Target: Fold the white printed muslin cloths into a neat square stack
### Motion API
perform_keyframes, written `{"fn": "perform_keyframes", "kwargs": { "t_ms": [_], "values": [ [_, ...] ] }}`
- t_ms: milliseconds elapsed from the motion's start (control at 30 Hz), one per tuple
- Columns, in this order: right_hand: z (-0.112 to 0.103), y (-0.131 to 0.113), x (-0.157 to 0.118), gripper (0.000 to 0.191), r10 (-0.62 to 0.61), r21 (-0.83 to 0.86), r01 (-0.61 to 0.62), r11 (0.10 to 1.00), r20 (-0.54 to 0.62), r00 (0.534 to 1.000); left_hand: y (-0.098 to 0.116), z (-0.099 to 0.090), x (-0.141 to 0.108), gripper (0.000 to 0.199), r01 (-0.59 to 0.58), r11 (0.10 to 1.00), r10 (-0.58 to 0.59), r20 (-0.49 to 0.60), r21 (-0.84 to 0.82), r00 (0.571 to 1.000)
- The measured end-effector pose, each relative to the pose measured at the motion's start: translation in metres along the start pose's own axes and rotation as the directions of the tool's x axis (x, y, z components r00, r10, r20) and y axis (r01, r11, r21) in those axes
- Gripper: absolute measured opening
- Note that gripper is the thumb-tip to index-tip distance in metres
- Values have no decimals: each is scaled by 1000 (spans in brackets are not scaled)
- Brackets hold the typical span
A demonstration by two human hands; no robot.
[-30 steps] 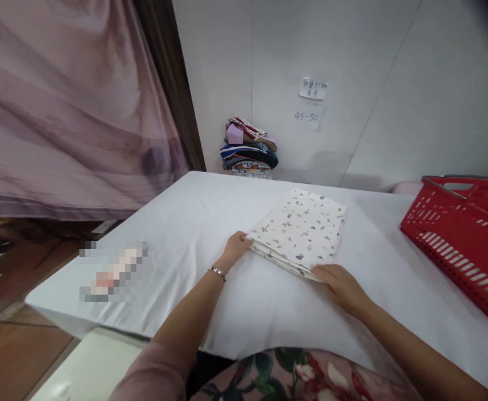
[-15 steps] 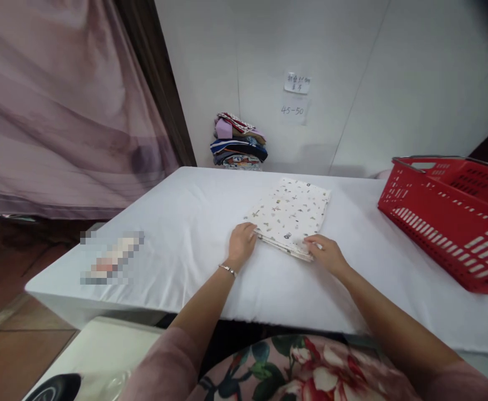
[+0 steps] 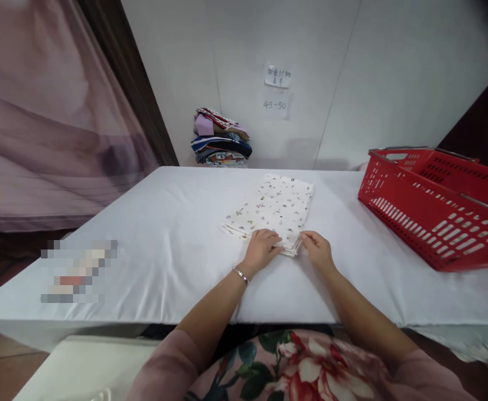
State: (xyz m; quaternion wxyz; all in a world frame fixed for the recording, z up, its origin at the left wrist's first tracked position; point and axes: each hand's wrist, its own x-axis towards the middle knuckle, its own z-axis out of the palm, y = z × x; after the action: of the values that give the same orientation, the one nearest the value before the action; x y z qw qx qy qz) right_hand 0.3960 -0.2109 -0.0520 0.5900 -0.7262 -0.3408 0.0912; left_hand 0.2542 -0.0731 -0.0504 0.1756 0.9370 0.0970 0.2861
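Observation:
A folded white cloth [image 3: 272,206] with small scattered prints lies on the white-covered table in front of me. Its layered front edge faces me. My left hand [image 3: 262,249], a bracelet at the wrist, bends its fingers over that edge near the right front corner, thumb close to the layers. Just to the right, my right hand [image 3: 318,249] pinches the corner between thumb and fingertips. The front left part of the cloth bulges in a loose rounded fold.
A red plastic basket [image 3: 406,206] with metal handles stands on the right of the table [image 3: 156,223]. Behind the far edge rises a stack of folded fabrics [image 3: 221,139] against the wall. A pixelated item [image 3: 79,271] lies on the left. Pink curtain [image 3: 39,111] hangs beyond.
My left hand has moved right along the front edge, from the left corner towards my right hand. The left corner is now free. The view has shifted slightly right.

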Motion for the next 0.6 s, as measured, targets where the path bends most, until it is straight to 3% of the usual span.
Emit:
{"fn": "perform_keyframes", "kwargs": {
  "t_ms": [67, 167, 433, 600],
  "values": [
    [-4, 1, -5, 29, 128, 58, -130, 990, 31, 991, 7, 6, 5, 21, -23, 999, 23, 32, -23, 999],
    [-6, 1, -15, 25, 202, 74, -211, 975, 106, 974, 12, 13, 8, 18, -17, 998, 22, 69, -65, 997],
    [-9, 1, -28, 21, 163, -79, -149, 986, 210, 964, 14, 19, 2, 20, 25, 991, -19, 43, -130, 999],
    [-7, 2, -25, 21, 205, -17, -206, 978, 219, 954, 20, 19, 4, 20, 34, 993, -36, -18, -110, 999]
  ]
}}
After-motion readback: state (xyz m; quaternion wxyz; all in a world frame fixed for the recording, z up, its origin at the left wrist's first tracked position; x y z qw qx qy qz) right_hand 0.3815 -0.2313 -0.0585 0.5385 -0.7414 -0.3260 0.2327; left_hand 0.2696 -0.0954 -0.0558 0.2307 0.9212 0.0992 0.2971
